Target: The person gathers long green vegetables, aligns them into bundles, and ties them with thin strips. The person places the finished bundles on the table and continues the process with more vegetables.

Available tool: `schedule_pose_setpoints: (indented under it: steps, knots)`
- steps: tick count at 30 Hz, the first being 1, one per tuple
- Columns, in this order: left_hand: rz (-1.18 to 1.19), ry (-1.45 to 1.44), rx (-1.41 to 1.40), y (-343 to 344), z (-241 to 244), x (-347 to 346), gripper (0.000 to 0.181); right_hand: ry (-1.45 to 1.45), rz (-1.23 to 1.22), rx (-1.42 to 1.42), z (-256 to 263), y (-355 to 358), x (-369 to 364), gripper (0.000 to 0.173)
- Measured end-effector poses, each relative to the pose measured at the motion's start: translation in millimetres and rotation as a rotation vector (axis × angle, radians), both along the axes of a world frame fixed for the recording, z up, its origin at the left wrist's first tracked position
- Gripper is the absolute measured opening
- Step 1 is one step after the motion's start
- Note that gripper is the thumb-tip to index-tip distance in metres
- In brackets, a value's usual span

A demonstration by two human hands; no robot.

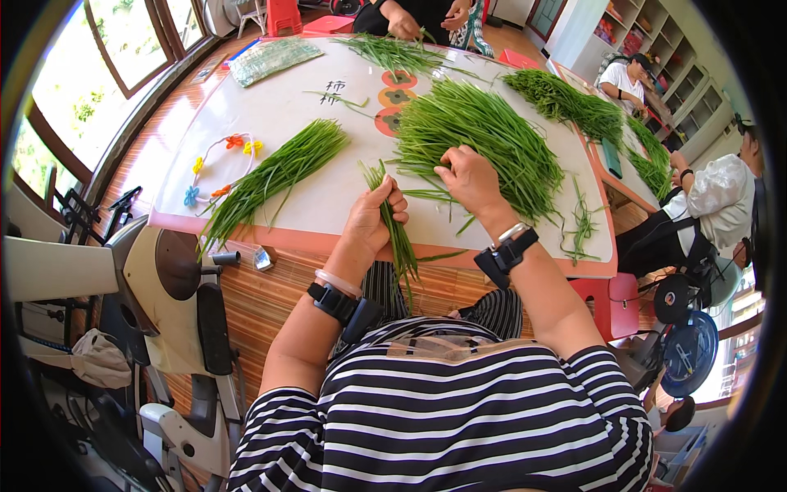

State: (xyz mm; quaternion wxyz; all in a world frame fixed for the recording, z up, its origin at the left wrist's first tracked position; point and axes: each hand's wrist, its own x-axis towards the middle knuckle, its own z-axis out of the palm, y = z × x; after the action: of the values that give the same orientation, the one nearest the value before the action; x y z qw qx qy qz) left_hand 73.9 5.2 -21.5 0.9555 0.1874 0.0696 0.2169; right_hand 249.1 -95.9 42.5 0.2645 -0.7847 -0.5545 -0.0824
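My left hand [372, 216] is closed around a small bunch of long green chives [394, 230]. The bunch is tilted, its cut ends above my fist and its leaf tips hanging past the table's front edge. At the near left side of a large heap of chives [476, 132], my right hand [470, 178] has its fingers curled and thumb drawn in. Whether a stalk is pinched between them is hidden. Left of my hands lies a neat bundle of chives [283, 166], its leaf tips drooping over the front edge.
The white table [295, 212] has a pink rim. A beaded cord with knitted flowers [198, 165] lies at left, a green patterned cloth [276, 60] at the far left. Loose leaves [581, 224] lie at right. Across, a co-worker's hands [403, 23] handle more chives [393, 54]. An exercise machine [163, 295] stands at left.
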Motion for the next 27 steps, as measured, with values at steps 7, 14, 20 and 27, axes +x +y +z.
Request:
schedule_pose_setpoints:
  steps: [7,14,20,27]
  knots:
    - [0.066,0.15,0.098,-9.4,15.9,2.4,0.021,0.065,0.066,0.103,-13.8,2.3,-4.8,0.013]
    - [0.095,0.171,0.11,-12.7,14.5,1.5,0.018,-0.122,0.05,-0.02,-21.2,6.4,-5.7,0.011]
    - [0.116,0.128,0.12,-14.9,9.0,-2.7,0.017,-0.051,0.049,0.015,-20.9,7.4,-5.6,0.011]
    - [0.162,0.236,0.169,-22.1,20.2,3.8,0.018,0.131,0.171,0.142,-6.3,-1.7,-29.8,0.01]
